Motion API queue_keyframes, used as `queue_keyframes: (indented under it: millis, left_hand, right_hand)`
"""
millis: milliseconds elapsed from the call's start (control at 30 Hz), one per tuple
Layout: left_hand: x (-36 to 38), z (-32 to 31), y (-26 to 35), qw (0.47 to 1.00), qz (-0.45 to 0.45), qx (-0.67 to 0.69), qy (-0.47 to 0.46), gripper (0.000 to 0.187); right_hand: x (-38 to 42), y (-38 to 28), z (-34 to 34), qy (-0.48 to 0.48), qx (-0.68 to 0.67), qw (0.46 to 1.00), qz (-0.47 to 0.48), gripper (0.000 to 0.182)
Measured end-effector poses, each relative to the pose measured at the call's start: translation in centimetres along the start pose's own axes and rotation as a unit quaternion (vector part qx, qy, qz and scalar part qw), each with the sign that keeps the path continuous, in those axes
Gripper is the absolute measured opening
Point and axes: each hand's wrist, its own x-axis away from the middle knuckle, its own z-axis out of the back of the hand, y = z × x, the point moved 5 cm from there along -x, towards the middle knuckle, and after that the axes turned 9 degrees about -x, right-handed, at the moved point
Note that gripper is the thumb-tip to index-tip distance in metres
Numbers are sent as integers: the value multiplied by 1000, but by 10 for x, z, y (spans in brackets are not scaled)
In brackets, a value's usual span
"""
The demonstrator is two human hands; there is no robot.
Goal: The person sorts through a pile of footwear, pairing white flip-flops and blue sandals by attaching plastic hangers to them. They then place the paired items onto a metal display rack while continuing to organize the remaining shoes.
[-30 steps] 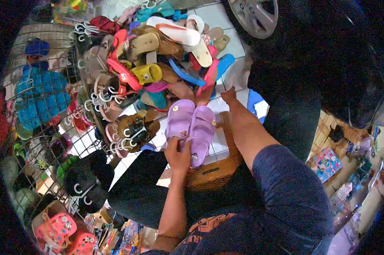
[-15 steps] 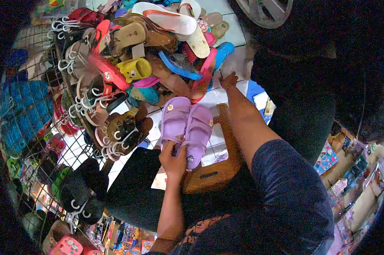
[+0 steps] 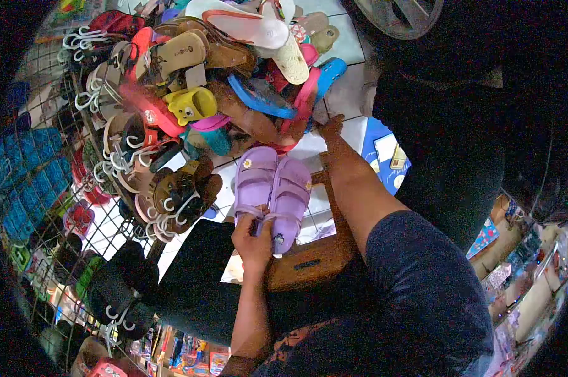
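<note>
The fingers [image 3: 247, 221] of my left hand [image 3: 252, 244] are pinching, thumb against forefinger, the thin back straps of a pair of light-purple, smooth, rubber-like sandals [image 3: 257, 179] with small flower ornaments. I think I take them at these straps because the two meet there, side by side, so that one hand can carry both. The pair therefore lies ahead of my fingers: toes pointing away from me, insoles facing up, and the right one's heel reaching back just beside my thumb. Below the pair, between my legs, is a brown, textured frame with a slot [image 3: 308, 264]; whether they touch it, I cannot tell. Farther out, my right hand [image 3: 330, 125] is over the white tiled floor [image 3: 354, 133], near the edge of the heap, perhaps for keeping my balance; whether its fingers are spread or together, I cannot tell. Near it lie a bright-blue rubber clog [image 3: 332, 76] and a long pink-red sandal [image 3: 305, 100]. Deeper in the heap sits a yellow clog with a bear face [image 3: 191, 105]. To the left, dark-brown sandals [image 3: 202, 181] have white plastic hangers [image 3: 185, 207] on them, probably for hanging on the black wire grid [image 3: 56, 188] beyond.
</note>
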Motion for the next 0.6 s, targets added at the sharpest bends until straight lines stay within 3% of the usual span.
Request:
queue_keyframes:
  millis: [333, 400, 467, 600]
  left_hand:
    - [-2, 4, 6, 1000, -12, -27, -2, 28]
    - [-3, 3, 5, 1000, -7, -13, 1, 28]
    - [-2, 2, 2, 1000, -7, -19, 8, 26]
    - [-5, 7, 18, 999, -18, -32, 6, 26]
  right_hand:
    - [-24, 18, -2, 41, 11, 999, 9, 110]
    - [-22, 16, 8, 45, 7, 997, 64, 101]
    - [-18, 13, 17, 15, -27, 995, 92, 75]
    - [-19, 2, 18, 47, -60, 978, 192, 61]
